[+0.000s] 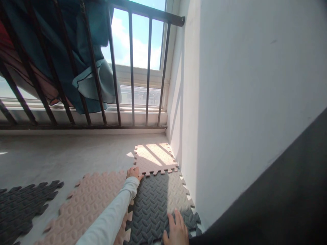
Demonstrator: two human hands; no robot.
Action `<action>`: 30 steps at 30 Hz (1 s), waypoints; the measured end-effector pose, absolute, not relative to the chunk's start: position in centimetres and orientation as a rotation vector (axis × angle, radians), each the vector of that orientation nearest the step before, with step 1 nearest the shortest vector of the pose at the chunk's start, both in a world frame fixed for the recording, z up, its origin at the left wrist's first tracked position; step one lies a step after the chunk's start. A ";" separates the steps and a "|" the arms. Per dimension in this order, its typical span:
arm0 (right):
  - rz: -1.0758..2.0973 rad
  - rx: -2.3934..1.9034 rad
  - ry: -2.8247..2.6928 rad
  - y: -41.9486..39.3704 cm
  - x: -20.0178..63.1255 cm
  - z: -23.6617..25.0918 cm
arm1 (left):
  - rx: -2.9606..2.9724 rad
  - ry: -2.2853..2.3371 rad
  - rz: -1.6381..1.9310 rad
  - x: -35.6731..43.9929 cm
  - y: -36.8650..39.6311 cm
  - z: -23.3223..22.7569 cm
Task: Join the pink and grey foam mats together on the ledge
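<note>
The left hand [134, 173], in a white sleeve [109, 217], lies with fingers curled on the corner where three foam mats meet, pressing at the joint. The right hand [176, 230] lies flat, fingers spread, on the near edge of the grey mat [155, 204]. This grey mat lies on the floor [63, 156] next to the wall [242, 102], locked to a pink mat [155, 158] behind it and beside a larger pink mat [89, 200] on its left. Another grey mat [22, 204] lies apart at the far left. Behind, cloth [76, 58] hangs on a dark railing [133, 68].
</note>
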State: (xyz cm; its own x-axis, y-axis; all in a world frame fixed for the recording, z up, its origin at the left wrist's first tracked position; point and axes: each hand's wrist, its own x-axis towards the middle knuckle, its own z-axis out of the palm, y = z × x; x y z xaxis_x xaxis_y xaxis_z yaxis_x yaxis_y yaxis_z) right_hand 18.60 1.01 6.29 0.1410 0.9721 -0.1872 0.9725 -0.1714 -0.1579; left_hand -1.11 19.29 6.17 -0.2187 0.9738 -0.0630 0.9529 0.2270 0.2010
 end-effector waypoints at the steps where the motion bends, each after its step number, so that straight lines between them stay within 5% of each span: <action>1: -0.386 2.367 2.027 1.1 18.7 6.3 | 1.839 2.322 0.185 -0.8 19.7 6.1; 30: -0.168 2.250 2.166 18.8 21.6 8.8 | 1.855 2.296 0.226 -2.2 22.0 5.3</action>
